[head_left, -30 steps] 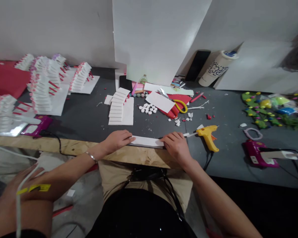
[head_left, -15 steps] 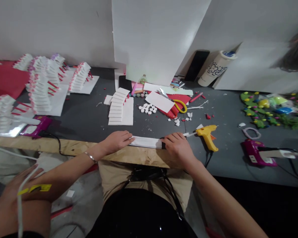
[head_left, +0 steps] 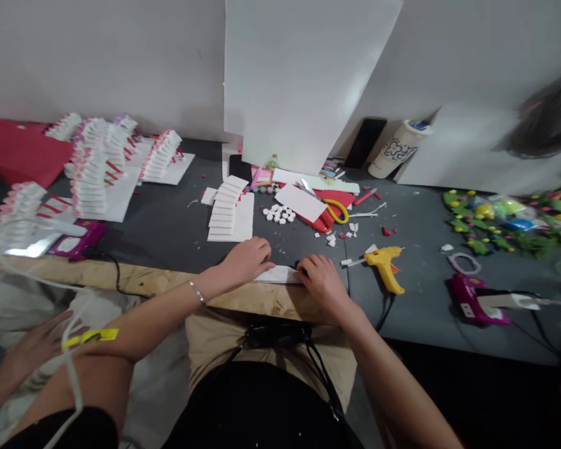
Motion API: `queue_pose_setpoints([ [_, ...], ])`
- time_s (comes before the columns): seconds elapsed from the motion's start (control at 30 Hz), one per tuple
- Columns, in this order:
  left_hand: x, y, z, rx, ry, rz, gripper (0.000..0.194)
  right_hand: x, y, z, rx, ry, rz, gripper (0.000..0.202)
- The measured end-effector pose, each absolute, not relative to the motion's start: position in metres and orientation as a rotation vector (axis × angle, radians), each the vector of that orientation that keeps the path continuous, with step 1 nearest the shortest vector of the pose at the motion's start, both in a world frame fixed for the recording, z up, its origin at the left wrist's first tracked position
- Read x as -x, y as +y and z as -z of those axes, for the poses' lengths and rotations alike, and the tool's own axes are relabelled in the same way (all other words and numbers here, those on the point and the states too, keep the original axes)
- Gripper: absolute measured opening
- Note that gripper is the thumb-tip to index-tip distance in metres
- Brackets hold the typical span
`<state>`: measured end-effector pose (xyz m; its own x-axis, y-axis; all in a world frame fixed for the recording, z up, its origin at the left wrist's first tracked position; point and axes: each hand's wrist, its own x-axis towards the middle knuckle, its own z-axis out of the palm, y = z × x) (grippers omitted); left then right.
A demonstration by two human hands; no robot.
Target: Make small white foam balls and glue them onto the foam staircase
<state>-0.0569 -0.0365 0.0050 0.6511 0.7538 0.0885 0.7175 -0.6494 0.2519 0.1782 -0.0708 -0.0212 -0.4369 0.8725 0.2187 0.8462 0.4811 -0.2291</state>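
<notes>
— Where to find the paper strip [head_left: 280, 274]?
— Lies left of the glue gun [head_left: 386, 269], lengthwise toward it, between left hand [head_left: 245, 260] and, nearer the gun, right hand [head_left: 323, 284].
— Gripped?
— Yes, by both: closed over one end apiece.

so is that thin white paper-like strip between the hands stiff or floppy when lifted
The thin white paper-like strip is probably light, as it looks flat. Long and narrow, it may flex if raised by one end. Pushed to the near side, it could slide off, since it lies close to the brown wooden table edge.
</notes>
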Motion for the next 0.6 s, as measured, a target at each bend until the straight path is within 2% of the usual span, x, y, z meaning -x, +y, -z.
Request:
queue_pose_setpoints([
  [0.13,0.033,-0.014,-0.007,-2.329,1.098,-0.316,0.027,-0.184,-0.051,0.011,1.413,-2.359,-0.205,0.011],
  [0.23,0.026,0.003,-0.007,-1.942,1.02,-0.445,0.03,-0.186,-0.028,0.003,1.336,-2.092,-0.43,0.012],
  [0.4,0.013,0.012,0.0,-1.063,0.987,-0.919,0.047,-0.164,0.003,0.002,1.25,-1.329,-0.943,0.047],
  [0.5,0.005,0.011,0.006,-0.828,0.956,-1.026,0.054,-0.142,0.009,0.009,1.203,-1.187,-1.145,0.045],
  [0.6,0.004,0.01,0.012,-0.855,0.983,-1.074,0.053,-0.128,0.009,0.017,1.147,-1.153,-1.161,0.041],
])
